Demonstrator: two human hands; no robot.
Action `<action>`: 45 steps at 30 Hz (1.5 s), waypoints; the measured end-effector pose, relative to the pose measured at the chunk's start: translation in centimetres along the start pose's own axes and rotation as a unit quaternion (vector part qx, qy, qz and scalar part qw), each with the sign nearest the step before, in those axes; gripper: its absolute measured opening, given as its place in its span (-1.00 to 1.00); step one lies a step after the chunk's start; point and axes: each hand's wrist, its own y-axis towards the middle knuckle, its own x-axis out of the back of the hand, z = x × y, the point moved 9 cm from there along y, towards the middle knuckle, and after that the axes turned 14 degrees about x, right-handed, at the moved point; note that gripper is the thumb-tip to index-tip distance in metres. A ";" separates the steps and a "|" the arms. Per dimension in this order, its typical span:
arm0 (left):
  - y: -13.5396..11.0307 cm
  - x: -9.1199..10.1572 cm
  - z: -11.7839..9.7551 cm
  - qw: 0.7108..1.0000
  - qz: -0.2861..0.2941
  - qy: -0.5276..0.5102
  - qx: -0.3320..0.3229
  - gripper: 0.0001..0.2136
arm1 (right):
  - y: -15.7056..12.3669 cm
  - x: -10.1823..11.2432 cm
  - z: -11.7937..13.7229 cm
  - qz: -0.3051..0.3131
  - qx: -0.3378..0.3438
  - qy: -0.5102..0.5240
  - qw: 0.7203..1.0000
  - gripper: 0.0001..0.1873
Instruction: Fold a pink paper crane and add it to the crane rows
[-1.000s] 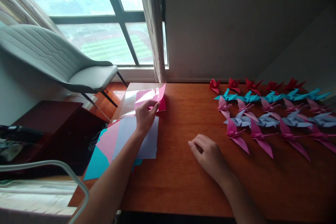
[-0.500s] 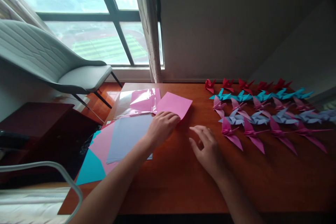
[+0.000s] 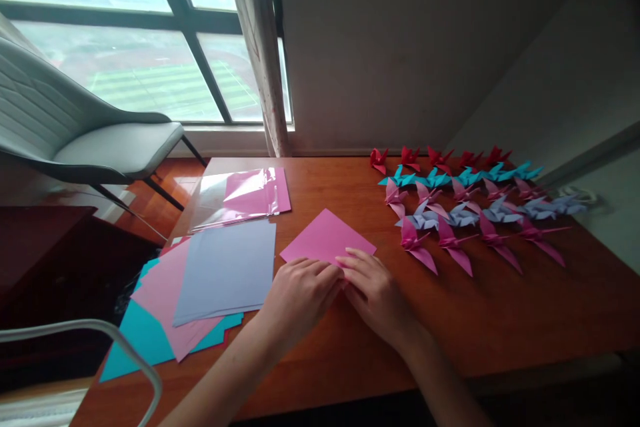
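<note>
A square pink paper sheet (image 3: 326, 240) lies flat on the wooden table (image 3: 500, 320), turned like a diamond. My left hand (image 3: 299, 293) and my right hand (image 3: 374, 288) meet at its near corner, fingers curled and pinching the paper's edge. To the left a stack of loose sheets lies fanned out: lavender sheet (image 3: 225, 270) on top, pink and cyan below. Behind it is a clear plastic packet of pink paper (image 3: 240, 193).
Several folded paper cranes (image 3: 460, 213) in red, cyan, pink and lavender stand in rows at the right back of the table. A grey chair (image 3: 90, 140) stands by the window at left. A curved chair rail (image 3: 100, 347) crosses the lower left corner.
My left hand drew the pink sheet out of the packet and slid it right and toward me. My right hand came over to meet it at the near corner. The camera tilted down.
</note>
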 end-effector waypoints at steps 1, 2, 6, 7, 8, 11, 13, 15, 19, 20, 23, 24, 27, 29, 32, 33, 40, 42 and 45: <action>-0.3 0.0 0.0 1.000 -0.005 -0.015 0.006 -0.87 | -0.2 0.1 0.4 0.008 0.005 0.008 1.000 -0.73; -0.6 -0.1 0.1 0.999 -0.001 -0.033 0.012 -0.90 | -0.3 0.2 0.9 0.012 0.010 0.015 1.000 -0.72; -1.5 -0.5 0.6 0.990 0.006 -0.131 0.044 -0.94 | -0.9 1.1 2.2 -0.009 0.013 0.055 0.998 -0.74; -1.7 -0.5 0.7 0.986 0.008 -0.160 0.052 -0.93 | -1.0 1.3 2.3 -0.016 0.007 0.070 0.997 -0.76; -1.8 -0.5 0.9 0.981 0.009 -0.186 0.062 -0.92 | -1.2 1.4 2.4 -0.020 -0.003 0.085 0.996 -0.78; -2.1 -0.5 1.1 0.966 0.010 -0.242 0.086 -0.92 | -1.5 1.3 2.3 -0.014 -0.043 0.126 0.991 -0.83; -2.3 -0.4 1.1 0.962 0.011 -0.256 0.095 -0.92 | -1.7 1.1 2.2 -0.005 -0.066 0.147 0.987 -0.84; -2.4 -0.4 1.2 0.959 0.007 -0.267 0.100 -0.92 | -2.0 1.1 2.2 -0.009 -0.081 0.166 0.983 -0.83; -2.6 -0.3 1.6 0.952 -0.002 -0.288 0.100 -0.91 | -2.6 1.2 1.7 -0.029 -0.116 0.208 0.971 -0.82; -2.6 -0.3 1.8 0.952 -0.002 -0.288 0.101 -0.90 | -2.7 1.3 1.5 -0.034 -0.127 0.216 0.967 -0.82; -2.6 -0.5 2.2 0.952 0.005 -0.287 0.110 -0.90 | -3.0 1.6 0.9 -0.051 -0.154 0.221 0.962 -0.82; -2.6 -0.7 2.3 0.951 0.009 -0.286 0.113 -0.89 | -3.1 1.7 0.6 -0.057 -0.162 0.216 0.961 -0.81; -2.7 -1.0 2.4 0.951 0.018 -0.284 0.119 -0.87 | -3.3 2.0 0.0 -0.078 -0.187 0.192 0.960 -0.82; -2.7 -1.2 2.5 0.952 0.016 -0.282 0.121 -0.87 | -3.6 2.0 -0.5 -0.094 -0.207 0.177 0.958 -0.84; -2.8 -1.2 2.6 0.952 0.007 -0.279 0.126 -0.87 | -3.9 1.8 -0.8 -0.104 -0.226 0.157 0.956 -0.82; -2.8 -1.2 2.7 0.952 0.005 -0.278 0.128 -0.87 | -4.0 1.7 -0.9 -0.105 -0.229 0.155 0.955 -0.82; -2.8 -1.1 2.9 0.948 0.002 -0.284 0.141 -0.87 | -3.6 2.2 -0.9 -0.102 -0.230 0.181 0.951 -0.74; -2.8 -1.2 2.9 0.948 0.008 -0.285 0.141 -0.87 | -3.0 2.6 -1.1 -0.097 -0.224 0.182 0.953 -0.75; -2.8 -1.5 2.7 0.948 0.023 -0.286 0.139 -0.86 | -1.8 3.0 -1.8 -0.087 -0.202 0.175 0.960 -0.77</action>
